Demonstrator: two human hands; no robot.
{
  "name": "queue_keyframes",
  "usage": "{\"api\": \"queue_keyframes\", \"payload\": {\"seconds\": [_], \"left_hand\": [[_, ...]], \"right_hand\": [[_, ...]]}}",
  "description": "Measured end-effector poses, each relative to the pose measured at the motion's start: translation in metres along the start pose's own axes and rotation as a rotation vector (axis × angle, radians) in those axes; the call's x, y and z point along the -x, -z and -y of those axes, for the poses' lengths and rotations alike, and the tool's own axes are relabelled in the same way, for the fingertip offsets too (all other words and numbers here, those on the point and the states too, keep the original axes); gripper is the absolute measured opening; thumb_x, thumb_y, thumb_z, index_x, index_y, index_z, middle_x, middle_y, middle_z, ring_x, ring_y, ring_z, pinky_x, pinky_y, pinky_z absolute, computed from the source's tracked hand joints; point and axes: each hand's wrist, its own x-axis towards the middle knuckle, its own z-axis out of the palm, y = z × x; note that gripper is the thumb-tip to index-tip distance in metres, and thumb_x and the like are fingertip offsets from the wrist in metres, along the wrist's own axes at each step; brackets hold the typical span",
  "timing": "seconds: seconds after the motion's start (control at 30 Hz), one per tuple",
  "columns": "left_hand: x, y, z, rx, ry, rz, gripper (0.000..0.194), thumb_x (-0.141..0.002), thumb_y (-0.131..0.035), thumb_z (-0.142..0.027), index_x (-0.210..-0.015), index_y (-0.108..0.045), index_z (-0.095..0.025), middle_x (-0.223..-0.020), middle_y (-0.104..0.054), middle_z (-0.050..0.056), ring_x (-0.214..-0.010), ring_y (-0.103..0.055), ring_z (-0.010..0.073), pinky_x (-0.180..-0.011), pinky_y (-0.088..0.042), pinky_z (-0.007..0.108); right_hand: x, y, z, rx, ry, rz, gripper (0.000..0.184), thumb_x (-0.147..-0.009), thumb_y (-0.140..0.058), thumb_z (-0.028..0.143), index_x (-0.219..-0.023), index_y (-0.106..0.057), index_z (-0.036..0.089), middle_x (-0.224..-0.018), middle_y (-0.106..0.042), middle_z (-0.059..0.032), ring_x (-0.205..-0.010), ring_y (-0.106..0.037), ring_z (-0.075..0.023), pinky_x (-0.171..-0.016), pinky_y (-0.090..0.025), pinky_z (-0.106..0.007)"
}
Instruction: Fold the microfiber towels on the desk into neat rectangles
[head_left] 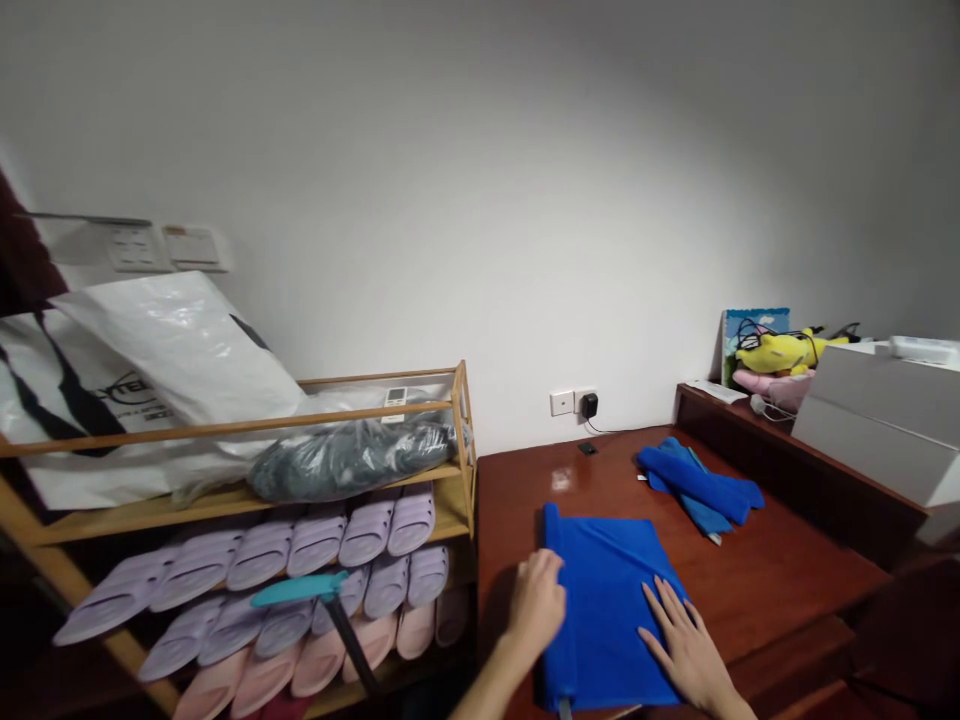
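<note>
A bright blue towel (611,610) lies spread on the reddish-brown wooden tabletop (517,500), its left side rolled or folded into a thick edge. My left hand (536,603) is closed at that thick edge, fingers curled over it. On the towel's right part, my right hand (684,640) rests flat with its fingers spread. Farther back to the right, two more towels, a bright blue one (701,480) and a duller blue one (701,512), lie crossed on each other, apart from both hands.
At left stands a wooden rack (466,450) with several lilac slippers (319,540), pink slippers (322,660), a white bag (180,350) and a plastic-wrapped dark bundle (360,460). A raised ledge at right holds a grey-white box (874,420) and a yellow plush toy (784,352).
</note>
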Motion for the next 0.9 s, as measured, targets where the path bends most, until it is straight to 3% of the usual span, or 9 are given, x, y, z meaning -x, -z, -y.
{"api": "queue_keyframes", "payload": {"seconds": [0.1,0.17,0.23,0.37,0.53,0.63,0.73,0.8,0.9], "left_hand": [[-0.005,-0.043,-0.052,0.193,-0.313,0.088,0.047,-0.081,-0.037,-0.024,-0.127,-0.047,-0.024,-0.14,-0.043,0.006,-0.131,-0.032,0.0214,-0.109,-0.022,0.039],[-0.011,-0.065,-0.072,0.227,-0.32,0.176,0.054,-0.082,-0.037,-0.031,-0.135,-0.041,-0.02,-0.147,-0.035,0.009,-0.136,-0.025,0.0245,-0.111,-0.017,0.046],[-0.018,-0.072,-0.075,0.175,-0.238,0.213,0.057,-0.083,-0.034,-0.034,-0.137,-0.038,-0.019,-0.149,-0.03,0.01,-0.138,-0.022,0.0243,-0.112,-0.013,0.048],[-0.018,-0.049,-0.034,0.016,-0.083,0.24,0.059,-0.078,-0.039,-0.03,-0.136,-0.042,-0.017,-0.148,-0.031,0.01,-0.139,-0.015,0.0241,-0.112,-0.003,0.049],[0.013,0.001,0.046,-0.078,0.095,0.259,0.069,-0.068,-0.043,-0.02,-0.137,-0.039,-0.023,-0.149,-0.029,0.008,-0.137,-0.024,0.0283,-0.109,-0.017,0.054],[0.026,0.024,0.061,-0.16,0.206,0.169,0.067,-0.068,-0.041,-0.014,-0.135,-0.042,-0.014,-0.15,-0.027,0.012,-0.138,-0.021,0.0249,-0.112,-0.016,0.047],[0.023,0.022,0.033,-0.114,0.171,0.028,0.064,-0.071,-0.037,-0.011,-0.135,-0.041,-0.011,-0.151,-0.022,0.011,-0.139,-0.016,0.0218,-0.113,-0.014,0.042],[0.013,0.003,-0.001,0.005,-0.003,-0.016,0.06,-0.074,-0.038,-0.014,-0.134,-0.043,-0.015,-0.153,-0.019,0.006,-0.14,-0.01,0.0191,-0.115,-0.011,0.039],[-0.002,-0.039,-0.044,0.138,-0.165,0.02,0.058,-0.079,-0.037,-0.024,-0.137,-0.04,-0.018,-0.153,-0.018,0.005,-0.14,-0.01,0.0205,-0.115,-0.01,0.043]], "right_hand": [[0.007,-0.006,-0.015,0.017,0.008,-0.011,0.064,-0.085,-0.031,0.061,-0.141,-0.024,0.029,-0.15,-0.025,-0.0018,-0.138,-0.022,-0.0231,-0.11,-0.027,-0.047],[0.01,-0.008,-0.027,0.036,-0.007,-0.005,0.066,-0.084,-0.031,0.062,-0.14,-0.028,0.026,-0.149,-0.027,-0.003,-0.137,-0.023,-0.0238,-0.11,-0.028,-0.046],[0.013,-0.006,-0.039,0.048,-0.025,0.003,0.069,-0.084,-0.032,0.063,-0.14,-0.03,0.024,-0.147,-0.03,-0.0043,-0.136,-0.026,-0.0244,-0.109,-0.029,-0.045],[0.018,0.007,-0.058,0.046,-0.032,0.036,0.073,-0.083,-0.032,0.064,-0.141,-0.028,0.02,-0.147,-0.031,-0.0059,-0.137,-0.024,-0.0237,-0.11,-0.027,-0.045],[0.022,0.026,-0.088,-0.076,-0.037,0.169,0.074,-0.081,-0.035,0.065,-0.143,-0.021,0.027,-0.15,-0.025,-0.0025,-0.139,-0.018,-0.022,-0.113,-0.015,-0.049],[0.016,0.035,-0.108,-0.144,-0.101,0.238,0.079,-0.072,-0.047,0.069,-0.14,-0.03,0.032,-0.15,-0.027,-0.0019,-0.139,-0.018,-0.026,-0.111,-0.014,-0.054],[-0.005,0.038,-0.103,-0.127,-0.222,0.191,0.073,-0.068,-0.047,0.071,-0.129,-0.049,0.03,-0.142,-0.042,-0.0064,-0.136,-0.027,-0.0296,-0.109,-0.017,-0.055],[-0.023,0.032,-0.083,-0.101,-0.286,0.066,0.069,-0.076,-0.035,0.069,-0.128,-0.05,0.026,-0.138,-0.047,-0.0091,-0.133,-0.033,-0.0275,-0.108,-0.021,-0.052],[-0.039,0.012,-0.049,-0.049,-0.289,-0.042,0.071,-0.082,-0.023,0.064,-0.138,-0.035,0.022,-0.145,-0.037,-0.0091,-0.136,-0.028,-0.0243,-0.107,-0.026,-0.048]]}}
